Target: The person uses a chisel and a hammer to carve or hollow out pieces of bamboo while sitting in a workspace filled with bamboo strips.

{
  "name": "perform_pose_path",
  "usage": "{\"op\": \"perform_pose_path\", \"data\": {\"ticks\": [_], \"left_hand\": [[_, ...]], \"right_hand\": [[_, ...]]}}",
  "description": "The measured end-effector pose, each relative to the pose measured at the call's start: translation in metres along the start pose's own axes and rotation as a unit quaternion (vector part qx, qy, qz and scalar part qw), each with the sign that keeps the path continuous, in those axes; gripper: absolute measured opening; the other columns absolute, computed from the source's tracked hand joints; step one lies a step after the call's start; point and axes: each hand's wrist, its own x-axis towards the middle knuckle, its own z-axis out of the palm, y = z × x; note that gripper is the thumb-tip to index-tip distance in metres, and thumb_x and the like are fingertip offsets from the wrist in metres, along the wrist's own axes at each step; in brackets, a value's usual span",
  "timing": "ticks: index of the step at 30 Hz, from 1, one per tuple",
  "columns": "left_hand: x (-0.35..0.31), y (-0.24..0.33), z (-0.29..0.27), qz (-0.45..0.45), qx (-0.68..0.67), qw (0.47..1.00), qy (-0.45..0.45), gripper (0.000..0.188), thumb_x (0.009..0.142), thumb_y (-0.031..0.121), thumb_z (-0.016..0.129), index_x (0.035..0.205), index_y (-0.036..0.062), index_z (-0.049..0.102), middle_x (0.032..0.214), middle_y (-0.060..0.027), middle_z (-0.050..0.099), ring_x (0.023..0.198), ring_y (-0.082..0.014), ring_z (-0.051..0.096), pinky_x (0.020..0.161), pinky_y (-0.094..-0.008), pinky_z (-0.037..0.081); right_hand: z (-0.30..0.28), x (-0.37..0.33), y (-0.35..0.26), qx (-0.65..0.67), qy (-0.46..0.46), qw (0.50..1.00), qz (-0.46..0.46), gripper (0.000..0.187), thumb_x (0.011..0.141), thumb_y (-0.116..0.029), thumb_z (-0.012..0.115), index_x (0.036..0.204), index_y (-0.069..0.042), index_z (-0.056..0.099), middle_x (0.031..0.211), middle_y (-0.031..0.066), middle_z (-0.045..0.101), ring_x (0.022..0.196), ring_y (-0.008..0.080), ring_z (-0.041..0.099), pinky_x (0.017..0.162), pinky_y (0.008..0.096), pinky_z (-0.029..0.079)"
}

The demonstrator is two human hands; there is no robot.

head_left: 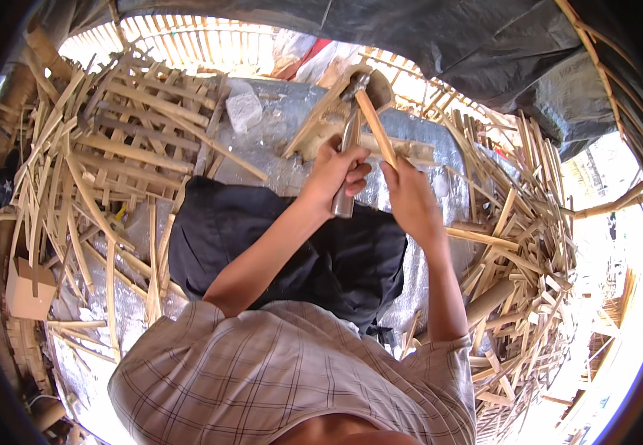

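My right hand (412, 194) is closed round the wooden handle of a hammer (375, 124). The hammer's metal head is up at the far end, close to the top of a shiny metal tool with a tube-like handle (343, 202). My left hand (334, 172) is wrapped round that tool, its lower end sticking out below my fist. Whether the hammer touches the tool I cannot tell. Just beyond both hands are a worn wooden block (381, 89) and a slanting piece of wood (320, 119). Dark cloth (225, 226) covers my lap below my hands.
A pale stone block (244, 111) lies at the far left of the grey sheet (277, 100). Bamboo lattice (143, 119) and loose strips crowd the left, with a cardboard box (30, 289). More bamboo pieces (522, 297) pile up on the right. Black sheeting (484, 52) hangs at the back.
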Motion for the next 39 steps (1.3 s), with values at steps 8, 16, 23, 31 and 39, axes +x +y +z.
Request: {"op": "perform_pose_path", "data": {"ticks": [8,16,23,31,39], "left_hand": [[0.019,0.013,0.003,0.024,-0.019,0.999,-0.028,0.015,0.092,0.003,0.06,0.09,0.0052,0.046,0.071,0.0006,0.043,0.047,-0.0021,0.036,0.033,-0.0195,0.028],[0.025,0.023,-0.009,0.047,-0.011,0.998,-0.046,0.018,0.093,0.007,0.06,0.082,0.0067,0.046,0.067,0.0031,0.043,0.045,-0.0017,0.037,0.033,-0.0189,0.029],[0.026,0.047,-0.026,0.056,-0.025,0.995,-0.078,0.018,0.093,0.008,0.058,0.08,0.0068,0.045,0.063,0.0042,0.04,0.044,-0.0011,0.036,0.031,-0.0194,0.028],[0.04,0.058,-0.051,0.094,-0.008,0.995,-0.04,0.015,0.09,0.007,0.064,0.088,0.0068,0.049,0.074,0.0014,0.048,0.05,-0.0021,0.043,0.037,-0.021,0.033],[0.048,0.064,-0.054,0.051,0.045,0.996,-0.064,0.016,0.095,0.014,0.064,0.096,0.0067,0.05,0.078,0.0011,0.051,0.05,-0.0021,0.044,0.039,-0.0202,0.036]], "right_hand": [[-0.028,0.002,-0.029,-0.002,0.087,0.993,0.084,0.032,0.107,-0.028,0.05,0.118,0.002,0.053,0.077,0.0288,0.062,0.081,0.0534,0.06,0.07,0.0574,0.045],[-0.033,-0.001,-0.026,-0.072,-0.054,0.994,0.065,0.034,0.1,-0.029,0.061,0.093,0.004,0.058,0.083,0.0302,0.065,0.087,0.0509,0.062,0.074,0.0571,0.046],[-0.012,0.014,0.03,0.087,0.014,0.994,0.072,0.036,0.104,-0.034,0.058,0.088,-0.001,0.056,0.058,0.0038,0.048,0.048,0.0135,0.046,0.046,0.0353,0.036],[0.183,-0.043,0.151,0.66,-0.17,0.656,0.323,0.035,0.102,-0.022,0.062,0.076,-0.015,0.039,0.06,-0.0078,0.03,0.044,0.0026,0.028,0.038,0.0192,0.021],[0.251,-0.036,0.186,0.809,-0.111,0.453,0.358,0.033,0.105,-0.024,0.057,0.078,-0.007,0.05,0.063,-0.0053,0.035,0.052,0.0045,0.033,0.048,0.0186,0.03]]}}
